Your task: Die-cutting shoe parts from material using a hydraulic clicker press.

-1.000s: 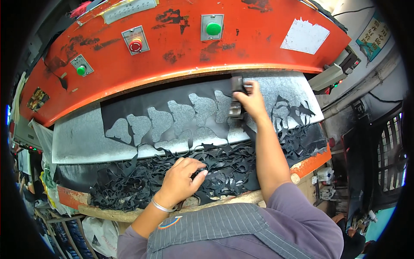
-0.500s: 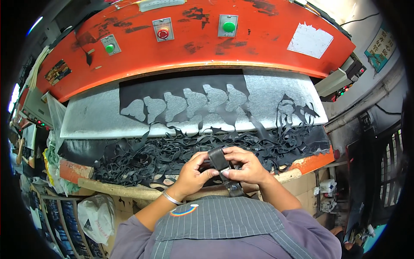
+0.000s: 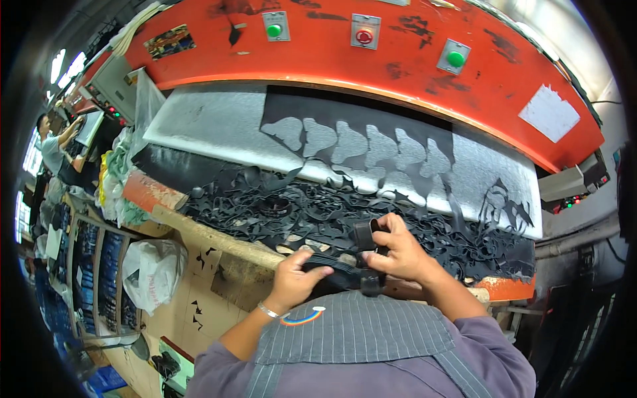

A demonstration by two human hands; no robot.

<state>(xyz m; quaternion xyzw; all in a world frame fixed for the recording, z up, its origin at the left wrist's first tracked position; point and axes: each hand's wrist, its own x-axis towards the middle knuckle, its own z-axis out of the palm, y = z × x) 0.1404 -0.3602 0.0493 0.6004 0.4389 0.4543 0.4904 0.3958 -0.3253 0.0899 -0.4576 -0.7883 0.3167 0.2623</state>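
My left hand (image 3: pixel 294 284) is closed, thumb on top, around a stack of thin black cut pieces (image 3: pixel 332 264) whose layered edges show. My right hand (image 3: pixel 400 253) pinches a glossy black strip (image 3: pixel 363 235) that bends into a loop by the fingers. A dark end of it (image 3: pixel 370 281) appears below that hand, close to my apron. Whether the strip passes round the stack is hidden by the fingers. Both hands are just above the near edge of the machine bed, in front of a heap of black offcuts (image 3: pixel 259 205).
A black sheet (image 3: pixel 358 109) with a row of cut-out shapes lies on the pale cutting board (image 3: pixel 199 116). Behind it stands the orange machine beam (image 3: pixel 318 46) with green and red buttons. At left are a rack (image 3: pixel 106 278), a white bag (image 3: pixel 152 272) and, farther off, a person (image 3: pixel 53 146).
My view has swung to the left. My hands were together on the black strip; now the left has moved away from the right and holds the stack.
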